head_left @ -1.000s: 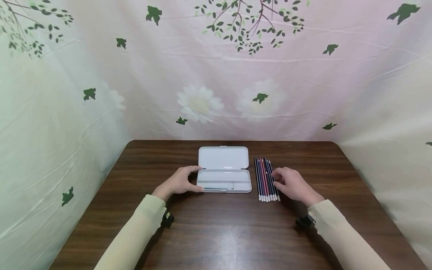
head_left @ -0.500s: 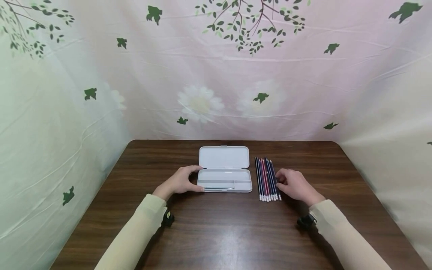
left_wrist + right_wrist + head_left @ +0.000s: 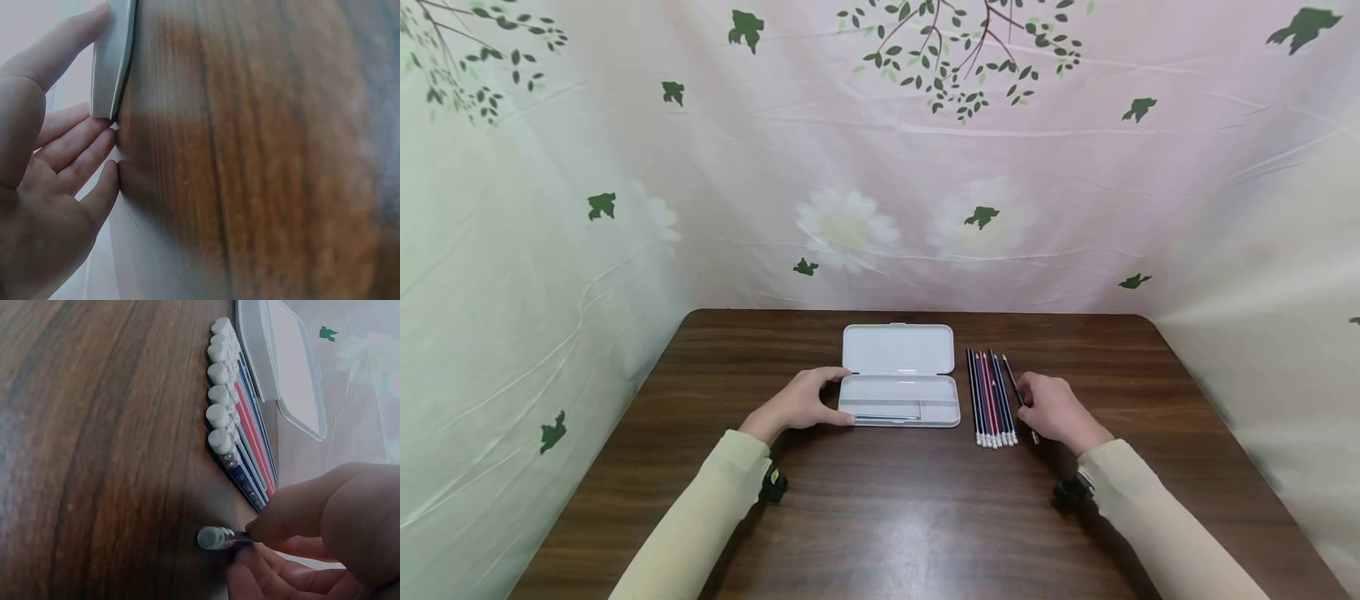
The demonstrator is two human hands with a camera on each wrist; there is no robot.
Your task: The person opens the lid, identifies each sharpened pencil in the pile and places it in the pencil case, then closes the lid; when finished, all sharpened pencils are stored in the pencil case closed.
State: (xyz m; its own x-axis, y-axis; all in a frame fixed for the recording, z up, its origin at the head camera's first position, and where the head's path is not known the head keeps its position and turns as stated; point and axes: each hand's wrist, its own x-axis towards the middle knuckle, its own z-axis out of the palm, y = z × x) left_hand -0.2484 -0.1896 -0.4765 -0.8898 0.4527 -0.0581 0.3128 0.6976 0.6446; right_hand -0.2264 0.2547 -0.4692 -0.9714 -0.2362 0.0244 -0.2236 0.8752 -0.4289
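A white pencil case (image 3: 898, 350) lies on the table with its lid folded back. My left hand (image 3: 805, 400) holds its left end, thumb at the front corner and index finger near the hinge. In the left wrist view the thumb (image 3: 59, 47) presses the case's side (image 3: 111, 69), and the other fingers lie behind its end. My right hand (image 3: 1054, 410) pinches a dark pencil (image 3: 1011, 377) between thumb and fingers; its white eraser end (image 3: 212, 538) points towards the wrist camera. Left of it lies a row of several dark and red pencils (image 3: 991, 408), erasers towards me.
A thin, shiny strip (image 3: 883, 417) runs along the front compartment of the case. The brown wooden table (image 3: 880, 508) has its far edge against a printed cloth (image 3: 895, 167), which also hangs at both sides.
My right hand has drawn the rightmost pencil away from the row, so a gap now separates them, and the pencil is tilted. The left hand and the case have stayed in place.
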